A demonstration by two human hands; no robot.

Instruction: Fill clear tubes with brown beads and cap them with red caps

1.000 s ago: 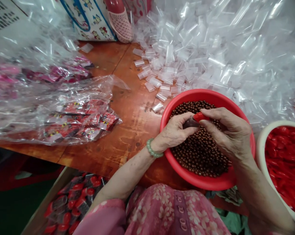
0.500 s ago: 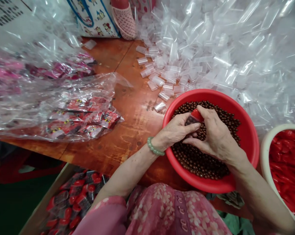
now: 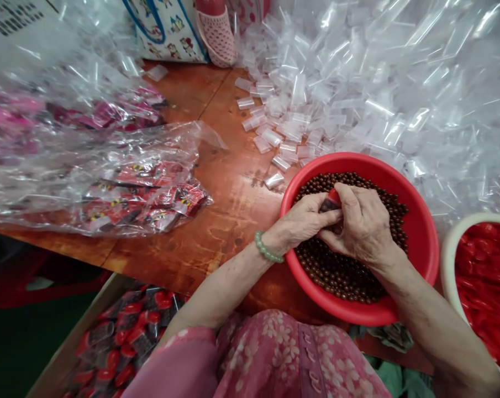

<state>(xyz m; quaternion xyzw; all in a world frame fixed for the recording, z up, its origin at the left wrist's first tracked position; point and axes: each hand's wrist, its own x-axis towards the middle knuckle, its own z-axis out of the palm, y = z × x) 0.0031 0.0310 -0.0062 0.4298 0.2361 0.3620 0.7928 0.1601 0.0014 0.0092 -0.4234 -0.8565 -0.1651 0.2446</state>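
Note:
A small clear plastic container with a red cap (image 3: 331, 199) and dark contents is held between my two hands. My left hand (image 3: 310, 218), with a green bead bracelet (image 3: 267, 247) at the wrist, is closed around its body. The fingers of my right hand (image 3: 361, 221) press on the red cap from the other side and partly hide it. Both hands are over a red basin (image 3: 424, 237) of small, round, shiny brown balls (image 3: 349, 284). Whether the cap is fully seated I cannot tell.
Clear plastic sleeves (image 3: 291, 130) are heaped behind the basin. A white tub of red caps (image 3: 485, 276) stands at right. Clear bags with red packets (image 3: 146, 199) lie at left. Below the table edge, a box holds several red-capped containers (image 3: 121, 342). A patterned bag (image 3: 175, 33) stands behind.
My right hand has closed in on the red cap, its fingers now bent over it. The left hand keeps its hold on the container. The whole view has shifted slightly.

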